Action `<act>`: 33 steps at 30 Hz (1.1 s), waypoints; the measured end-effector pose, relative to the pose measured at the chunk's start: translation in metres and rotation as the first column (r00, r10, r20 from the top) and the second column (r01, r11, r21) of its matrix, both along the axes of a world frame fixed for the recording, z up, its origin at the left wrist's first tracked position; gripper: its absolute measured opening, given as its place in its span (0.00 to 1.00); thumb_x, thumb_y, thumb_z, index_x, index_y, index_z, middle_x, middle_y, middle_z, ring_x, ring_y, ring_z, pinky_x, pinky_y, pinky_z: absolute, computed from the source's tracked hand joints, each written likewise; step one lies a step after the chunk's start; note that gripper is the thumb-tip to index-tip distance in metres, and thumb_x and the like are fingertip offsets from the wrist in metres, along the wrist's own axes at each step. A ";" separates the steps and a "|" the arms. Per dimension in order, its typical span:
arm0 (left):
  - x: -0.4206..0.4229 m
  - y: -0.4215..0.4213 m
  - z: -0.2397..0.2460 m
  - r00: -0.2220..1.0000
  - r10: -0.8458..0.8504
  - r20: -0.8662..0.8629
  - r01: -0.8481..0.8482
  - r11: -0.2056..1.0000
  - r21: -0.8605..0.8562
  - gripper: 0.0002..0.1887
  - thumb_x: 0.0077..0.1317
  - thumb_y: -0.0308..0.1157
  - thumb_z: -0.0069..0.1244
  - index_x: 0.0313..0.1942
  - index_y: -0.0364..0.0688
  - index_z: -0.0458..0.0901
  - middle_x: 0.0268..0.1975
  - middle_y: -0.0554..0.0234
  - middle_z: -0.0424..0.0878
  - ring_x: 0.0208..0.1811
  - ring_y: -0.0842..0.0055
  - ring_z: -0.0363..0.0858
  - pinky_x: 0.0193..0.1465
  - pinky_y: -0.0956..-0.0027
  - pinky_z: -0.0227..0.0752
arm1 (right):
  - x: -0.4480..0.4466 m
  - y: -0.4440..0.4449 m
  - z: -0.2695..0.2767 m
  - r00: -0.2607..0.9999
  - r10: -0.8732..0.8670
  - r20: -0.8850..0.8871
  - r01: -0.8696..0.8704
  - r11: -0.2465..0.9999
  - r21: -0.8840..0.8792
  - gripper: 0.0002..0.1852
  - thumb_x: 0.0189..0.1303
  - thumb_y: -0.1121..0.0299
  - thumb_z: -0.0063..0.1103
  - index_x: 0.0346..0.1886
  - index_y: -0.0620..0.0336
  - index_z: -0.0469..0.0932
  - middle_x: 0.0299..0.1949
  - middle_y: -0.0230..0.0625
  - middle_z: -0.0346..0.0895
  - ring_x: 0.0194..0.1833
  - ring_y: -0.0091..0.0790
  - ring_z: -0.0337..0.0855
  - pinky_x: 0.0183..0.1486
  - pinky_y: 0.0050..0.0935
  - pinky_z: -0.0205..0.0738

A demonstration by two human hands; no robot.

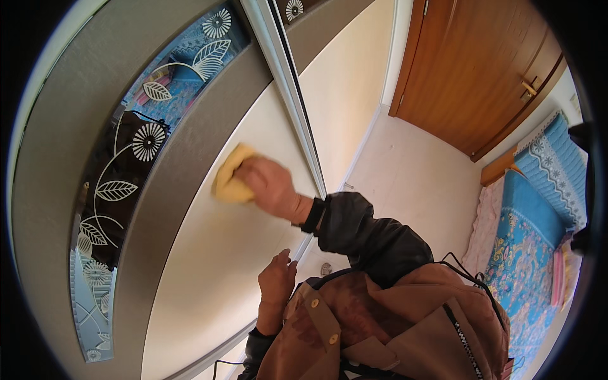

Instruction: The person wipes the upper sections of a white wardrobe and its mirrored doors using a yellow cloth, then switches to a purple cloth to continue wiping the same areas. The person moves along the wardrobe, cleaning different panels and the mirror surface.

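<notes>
A yellow cloth (232, 178) is bunched in my right hand (270, 185). I have it against the cream panel (199, 266) of a sliding wardrobe door, left of the door's metal frame (280, 71). The hand and cloth look slightly blurred. Lower down, my left hand (278, 282) is in front of the same panel with nothing in it, its fingers a little apart. Whether it touches the panel I cannot tell. Beside the cream panel runs a grey-brown band (185, 156), and past that a curved dark mirror strip (128, 166) with white flowers and leaves.
A second door panel (342, 66) continues beyond the metal frame. Pale floor (403, 175) stretches to a closed wooden door (465, 71) with a handle (528, 89). At the right is a bed (517, 266) with blue floral bedding. My brown apron (380, 313) fills the lower middle.
</notes>
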State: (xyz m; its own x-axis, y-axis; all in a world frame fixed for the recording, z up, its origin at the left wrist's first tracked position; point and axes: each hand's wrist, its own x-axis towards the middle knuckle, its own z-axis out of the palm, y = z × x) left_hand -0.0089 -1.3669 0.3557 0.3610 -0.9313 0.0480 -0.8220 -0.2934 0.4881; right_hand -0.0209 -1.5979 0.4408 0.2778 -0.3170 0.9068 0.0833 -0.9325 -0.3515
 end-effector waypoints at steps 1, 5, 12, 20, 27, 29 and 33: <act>-0.001 0.003 0.000 1.000 0.015 -0.007 -0.015 0.999 0.031 0.18 0.67 0.35 0.59 0.55 0.42 0.80 0.41 0.57 0.89 0.40 0.59 0.89 0.40 0.57 0.82 | -0.001 -0.011 0.005 0.994 -0.069 0.084 0.069 0.998 0.007 0.26 0.44 0.78 0.73 0.52 0.62 0.79 0.46 0.45 0.79 0.44 0.51 0.82 0.43 0.42 0.80; -0.004 0.006 -0.002 1.000 0.023 -0.008 -0.023 0.999 0.031 0.17 0.68 0.34 0.59 0.55 0.42 0.81 0.39 0.59 0.89 0.37 0.60 0.89 0.39 0.59 0.81 | 0.007 -0.003 0.016 0.977 -0.151 0.148 0.144 0.988 0.061 0.19 0.47 0.78 0.70 0.46 0.65 0.80 0.44 0.45 0.79 0.43 0.50 0.82 0.42 0.43 0.80; -0.003 0.005 -0.001 1.000 0.016 0.026 -0.016 1.000 0.000 0.17 0.68 0.34 0.59 0.55 0.41 0.82 0.39 0.59 0.89 0.37 0.60 0.89 0.40 0.59 0.81 | 0.008 0.005 0.001 0.990 -0.083 0.117 0.091 0.993 -0.071 0.21 0.48 0.75 0.68 0.50 0.62 0.83 0.45 0.41 0.81 0.44 0.46 0.83 0.44 0.43 0.80; -0.007 -0.002 -0.004 0.999 -0.021 0.032 0.014 0.980 0.201 0.16 0.68 0.35 0.59 0.53 0.41 0.83 0.38 0.57 0.89 0.37 0.57 0.88 0.40 0.58 0.81 | 0.025 0.065 -0.021 0.971 0.217 0.104 -0.183 0.946 -0.267 0.14 0.57 0.73 0.61 0.47 0.66 0.82 0.44 0.43 0.79 0.40 0.44 0.81 0.42 0.38 0.79; 0.000 -0.001 -0.009 0.997 -0.059 0.038 0.056 0.995 0.089 0.16 0.68 0.36 0.58 0.54 0.43 0.83 0.41 0.57 0.89 0.39 0.58 0.88 0.40 0.57 0.81 | -0.007 0.000 -0.013 0.995 -0.011 0.102 -0.008 0.983 0.184 0.21 0.52 0.81 0.67 0.52 0.61 0.83 0.50 0.42 0.80 0.48 0.48 0.83 0.45 0.36 0.82; 0.002 0.001 -0.010 0.998 -0.058 0.031 0.054 0.991 0.122 0.17 0.67 0.36 0.58 0.54 0.44 0.81 0.40 0.55 0.87 0.39 0.57 0.87 0.38 0.55 0.81 | -0.001 -0.021 0.005 0.967 -0.178 0.182 0.111 0.938 0.328 0.27 0.48 0.83 0.69 0.56 0.62 0.82 0.53 0.45 0.79 0.51 0.49 0.83 0.46 0.34 0.81; 0.006 -0.004 -0.012 0.997 -0.071 0.041 0.070 0.997 0.036 0.16 0.66 0.36 0.59 0.52 0.43 0.81 0.38 0.53 0.87 0.36 0.56 0.87 0.35 0.56 0.80 | 0.030 0.037 -0.009 0.972 0.110 0.208 -0.085 0.988 -0.126 0.22 0.59 0.74 0.60 0.59 0.61 0.82 0.56 0.47 0.79 0.55 0.51 0.81 0.56 0.48 0.76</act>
